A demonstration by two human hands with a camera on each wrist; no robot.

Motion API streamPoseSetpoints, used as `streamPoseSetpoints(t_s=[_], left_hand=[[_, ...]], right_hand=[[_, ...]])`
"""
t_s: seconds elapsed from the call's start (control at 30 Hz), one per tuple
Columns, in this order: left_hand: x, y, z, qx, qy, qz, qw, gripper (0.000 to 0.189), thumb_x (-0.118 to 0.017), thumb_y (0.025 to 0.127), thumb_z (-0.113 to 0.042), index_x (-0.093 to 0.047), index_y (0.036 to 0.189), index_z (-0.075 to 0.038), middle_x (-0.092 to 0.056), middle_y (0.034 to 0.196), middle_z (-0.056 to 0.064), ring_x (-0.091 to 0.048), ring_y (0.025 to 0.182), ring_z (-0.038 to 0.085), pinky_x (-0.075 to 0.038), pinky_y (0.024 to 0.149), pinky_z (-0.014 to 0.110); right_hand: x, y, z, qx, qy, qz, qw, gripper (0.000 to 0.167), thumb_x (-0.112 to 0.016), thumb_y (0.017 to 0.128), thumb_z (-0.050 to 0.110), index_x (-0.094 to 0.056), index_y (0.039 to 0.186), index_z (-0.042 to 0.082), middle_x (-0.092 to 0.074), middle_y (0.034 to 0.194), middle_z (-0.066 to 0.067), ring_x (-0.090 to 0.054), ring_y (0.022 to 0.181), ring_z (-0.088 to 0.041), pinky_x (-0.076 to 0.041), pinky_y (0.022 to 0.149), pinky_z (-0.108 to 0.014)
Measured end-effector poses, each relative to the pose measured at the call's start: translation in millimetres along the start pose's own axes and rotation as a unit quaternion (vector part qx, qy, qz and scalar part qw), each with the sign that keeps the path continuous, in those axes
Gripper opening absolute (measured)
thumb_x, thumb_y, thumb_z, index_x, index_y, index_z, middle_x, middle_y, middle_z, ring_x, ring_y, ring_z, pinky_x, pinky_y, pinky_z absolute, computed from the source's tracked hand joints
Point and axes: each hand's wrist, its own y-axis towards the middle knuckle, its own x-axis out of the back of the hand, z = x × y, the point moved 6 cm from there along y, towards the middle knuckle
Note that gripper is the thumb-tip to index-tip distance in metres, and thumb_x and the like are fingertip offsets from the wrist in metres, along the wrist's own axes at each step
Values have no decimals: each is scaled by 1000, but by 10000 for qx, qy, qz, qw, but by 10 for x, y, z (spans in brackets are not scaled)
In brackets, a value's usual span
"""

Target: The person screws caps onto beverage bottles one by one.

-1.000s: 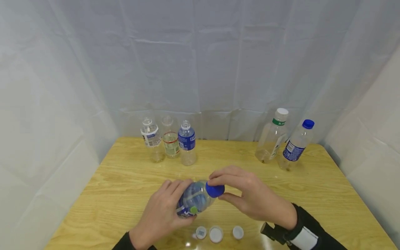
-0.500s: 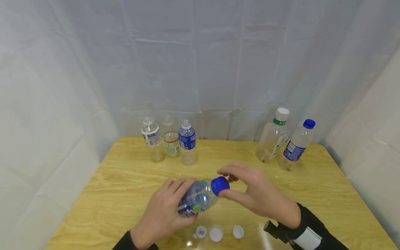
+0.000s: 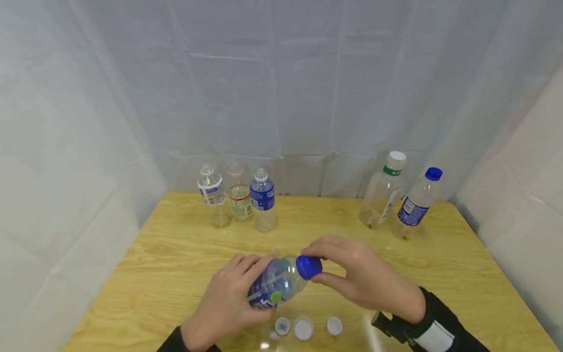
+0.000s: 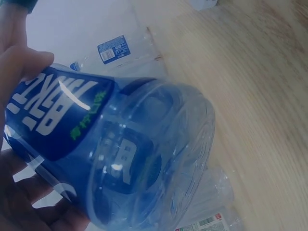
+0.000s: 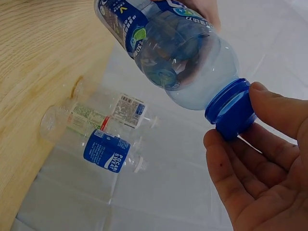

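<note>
My left hand (image 3: 233, 293) grips a clear plastic bottle (image 4: 159, 130) with a blue label, tilted so its neck points right and up above the table. Thumb and fingers of my right hand (image 3: 365, 274) pinch the blue cap (image 5: 233, 108) on the bottle's neck. In the right wrist view the cap sits at the mouth, over a blue ring; whether it is loose I cannot tell. Below the bottle, three white caps lie on the table: a left one (image 3: 282, 326), a middle one (image 3: 303, 328) and a right one (image 3: 334, 326).
At the back left of the wooden table (image 3: 167, 264) stand three capless bottles, one with a blue label (image 3: 263, 200). Two capped bottles stand back right: a white-capped one (image 3: 382, 190) and a blue-capped one (image 3: 415, 205). White sheeting (image 3: 308, 98) surrounds the table.
Half a second ago my right hand's fingers were spread off the cap with the thumb at it; now they pinch it again. The bottle has shifted slightly right since one second ago.
</note>
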Motion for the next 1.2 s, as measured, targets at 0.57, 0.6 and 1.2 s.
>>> streamPoseSetpoints(t_s=[0.57, 0.6, 1.2], left_hand=[[-23, -22, -12, 2, -513, 286, 9983, 96, -90, 59, -53, -53, 145, -30, -63, 117, -12, -54, 98, 2, -54, 78, 26], [-24, -23, -15, -12, -515, 261, 9983, 97, -90, 58, -53, -52, 145, -30, -63, 117, -12, -54, 98, 2, -54, 78, 26], [-7, -8, -56, -102, -286, 88, 9995, 100, -89, 60, -54, -48, 149, -33, -63, 117, -11, -55, 101, 3, -55, 79, 27]], right_hand=[[18, -4, 30, 745, 157, 90, 9971, 46, -79, 85, 7, -65, 128, 14, -66, 121, -1, -66, 107, -13, -57, 88, -23], [20, 0, 30, 740, 186, 90, 9970, 46, -79, 85, 8, -65, 128, 14, -66, 121, 0, -66, 106, -12, -56, 87, -22], [43, -3, -10, -154, -304, 247, 9991, 33, -69, 95, 36, -64, 122, 18, -65, 103, 11, -60, 88, 0, -55, 76, -18]])
